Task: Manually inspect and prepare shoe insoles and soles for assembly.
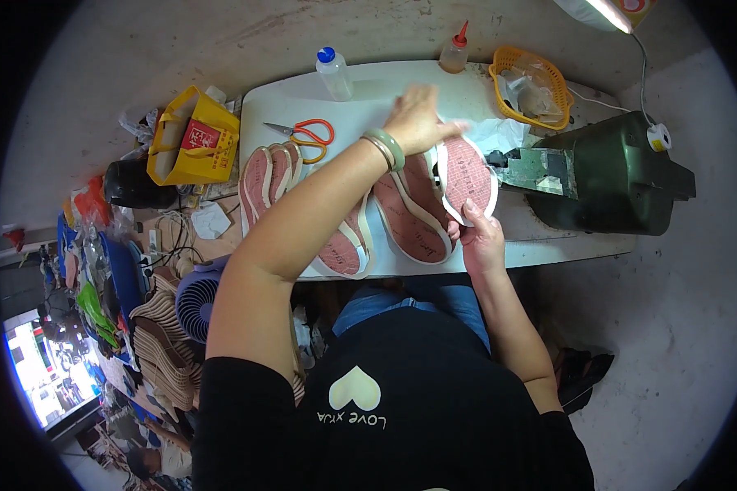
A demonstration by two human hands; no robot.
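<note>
Nearest to me, low in the frame, I see the person's dark shirt and blue trousers, with both forearms rising from the lower edge toward the white tabletop in the middle.

The right hand, right of centre at the tabletop's near edge, has its grip clamped on the lower end of a pink insole with a pale rim, which stands tilted just above it. The left hand reaches further up, at centre top, a pale green bangle on the wrist. Its fingers lie spread and flat across the top of that insole; it looks blurred, and I cannot tell whether the grip closes on anything.

Just left of the held insole, more insoles lie flat on the tabletop, partly under the left forearm. A second stack of insoles sits at the tabletop's left end, with orange-handled scissors just beyond it.

At the right, a dark green machine stands on the tabletop, its metal head close beside the held insole. Along the far edge I see a clear bottle with a blue cap, a small bottle with a red nozzle and a yellow basket.

Off the tabletop at the left are a yellow bag and, lower, a blue fan.
</note>
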